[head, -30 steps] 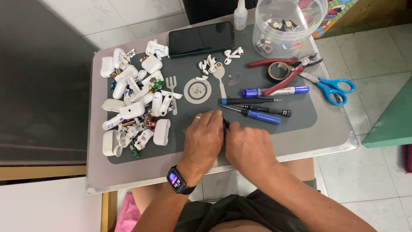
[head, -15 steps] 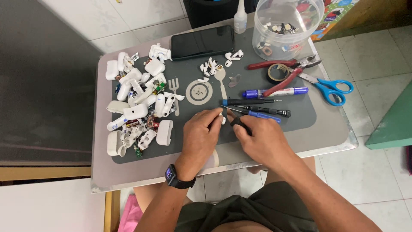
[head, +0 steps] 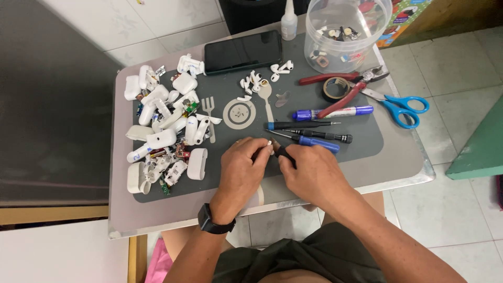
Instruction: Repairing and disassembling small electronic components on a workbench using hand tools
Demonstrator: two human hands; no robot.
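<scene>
Earbud (head: 268,142), small, white and glossy, sits pinched at the fingertips of the left hand (head: 242,170), just above the front edge of the dark grey mat (head: 361,141). The right hand (head: 309,175) is curled around a thin black-handled tool (head: 283,153) whose tip meets the earbud. Blue-handled screwdrivers (head: 314,140) lie just beyond; smooth white plastic cases (head: 162,131) are heaped to the left.

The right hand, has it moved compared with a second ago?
Yes. The right hand has shifted up the mat toward the blue-handled screwdriver, meeting the left hand over a small dark tool.
</scene>
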